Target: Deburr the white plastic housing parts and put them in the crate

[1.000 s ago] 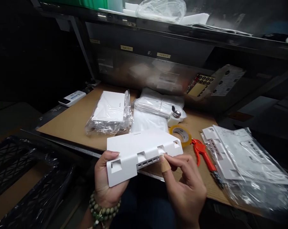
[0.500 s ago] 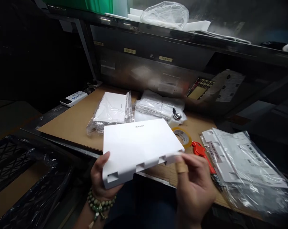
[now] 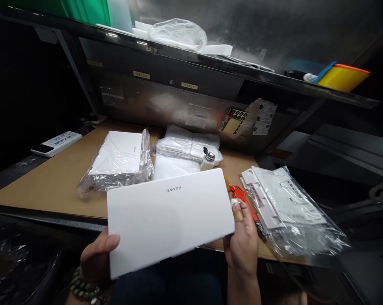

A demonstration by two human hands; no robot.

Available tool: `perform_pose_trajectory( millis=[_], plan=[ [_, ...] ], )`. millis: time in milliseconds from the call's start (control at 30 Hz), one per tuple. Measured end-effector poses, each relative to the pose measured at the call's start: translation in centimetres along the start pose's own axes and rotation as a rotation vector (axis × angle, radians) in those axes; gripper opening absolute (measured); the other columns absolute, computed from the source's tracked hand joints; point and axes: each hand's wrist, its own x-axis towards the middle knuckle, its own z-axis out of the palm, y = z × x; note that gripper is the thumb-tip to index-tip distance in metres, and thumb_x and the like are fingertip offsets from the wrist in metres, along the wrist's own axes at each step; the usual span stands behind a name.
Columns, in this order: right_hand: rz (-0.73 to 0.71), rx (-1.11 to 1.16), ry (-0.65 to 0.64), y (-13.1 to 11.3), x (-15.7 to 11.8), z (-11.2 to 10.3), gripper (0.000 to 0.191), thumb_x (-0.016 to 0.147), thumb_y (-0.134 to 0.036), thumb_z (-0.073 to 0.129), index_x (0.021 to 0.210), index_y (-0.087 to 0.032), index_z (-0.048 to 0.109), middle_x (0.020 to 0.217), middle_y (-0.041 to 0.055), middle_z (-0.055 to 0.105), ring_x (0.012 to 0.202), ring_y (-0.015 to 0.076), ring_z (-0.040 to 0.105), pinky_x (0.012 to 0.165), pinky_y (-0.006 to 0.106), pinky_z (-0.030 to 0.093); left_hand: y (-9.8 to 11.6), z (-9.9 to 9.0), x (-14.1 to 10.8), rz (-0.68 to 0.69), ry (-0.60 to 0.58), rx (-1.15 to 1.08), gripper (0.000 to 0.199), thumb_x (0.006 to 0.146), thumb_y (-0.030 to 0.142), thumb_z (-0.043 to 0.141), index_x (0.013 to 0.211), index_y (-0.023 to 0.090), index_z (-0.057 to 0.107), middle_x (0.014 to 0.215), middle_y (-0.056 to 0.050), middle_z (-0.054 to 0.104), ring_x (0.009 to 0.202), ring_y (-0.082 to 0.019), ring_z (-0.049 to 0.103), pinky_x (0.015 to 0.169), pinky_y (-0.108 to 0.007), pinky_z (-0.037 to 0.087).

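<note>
A flat white cover [image 3: 172, 220] with HUAWEI printed upside down near its far edge is tilted above the table's front edge. My left hand [image 3: 99, 254] grips its left side, thumb on top and the other fingers hidden beneath. At the right edge of the cover is my right hand [image 3: 242, 237], its fingers closed on a small white piece [image 3: 235, 202] that looks like cloth or tissue. A bandage wraps one of its fingers. Behind the cover lie a bagged white cover [image 3: 118, 152] and a stack of clear bags [image 3: 188, 146].
A pump bottle [image 3: 209, 160] stands by the bags. Red-handled tool [image 3: 240, 194] and bagged white panels [image 3: 289, 199] lie at right. A white device [image 3: 56, 144] sits far left. Above the table runs a shelf [image 3: 166, 48] holding plastic and a yellow container [image 3: 343, 78].
The view has turned right. The cover has been tilted so its top faces me more and its notched front side no longer shows. The small white piece now shows in my right hand.
</note>
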Motion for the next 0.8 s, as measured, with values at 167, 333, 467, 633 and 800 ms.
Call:
perform_pose_trajectory(
  millis=[167,333,467,633,800],
  plan=[
    [-0.358,-0.248,-0.041,0.6,1.8,-2.7,0.025,0.096,-0.044,0.065,0.109,-0.023,0.059,0.097,0.0029,0.071,0.086,0.0161,0.069,0.078,0.031,0.054,1.5,6.8,0.6,0.134,0.361,0.517,0.045,0.064,0.043,0.094,0.100,0.020,0.080,0.099,-0.006,0.081,0.098,-0.026,0.074,0.083,-0.027,0.061],
    [-0.435,-0.208,0.049,-1.6,2.0,-3.8,0.020,0.098,-0.037,0.062,0.109,-0.025,0.052,0.099,0.0014,0.073,0.060,0.0116,0.067,0.068,0.031,0.053,2.2,9.3,0.7,0.411,-0.036,0.988,0.015,0.080,0.038,0.081,0.090,0.026,0.083,0.092,-0.003,0.081,0.084,-0.020,0.074,0.077,-0.022,0.057],
    [-0.417,-0.165,-0.067,-3.3,0.7,-3.1,0.012,0.101,-0.032,0.057,0.110,-0.025,0.052,0.099,0.0009,0.073,0.046,0.0081,0.062,0.052,0.025,0.049,2.9,8.9,1.3,0.445,-0.200,1.079,0.015,0.088,0.034,0.074,0.101,0.034,0.082,0.101,0.000,0.081,0.091,-0.019,0.075,0.080,-0.020,0.057],
    [-0.459,-0.157,-0.250,-4.0,-0.8,-1.1,0.008,0.106,-0.025,0.047,0.112,-0.027,0.051,0.105,0.0013,0.073,0.043,0.0059,0.062,0.044,0.020,0.048,2.8,8.3,1.6,0.451,-0.254,1.124,0.020,0.090,0.036,0.070,0.107,0.037,0.080,0.107,-0.001,0.080,0.094,-0.020,0.076,0.082,-0.021,0.057],
    [-0.376,-0.237,-0.448,-4.0,-1.0,0.3,0.013,0.105,-0.027,0.049,0.116,-0.027,0.054,0.112,0.0038,0.073,0.057,0.0080,0.068,0.053,0.022,0.055,2.7,7.8,1.7,0.311,-0.227,0.909,0.015,0.082,0.036,0.077,0.095,0.031,0.084,0.101,-0.005,0.081,0.103,-0.033,0.073,0.102,-0.040,0.053]
  ],
)
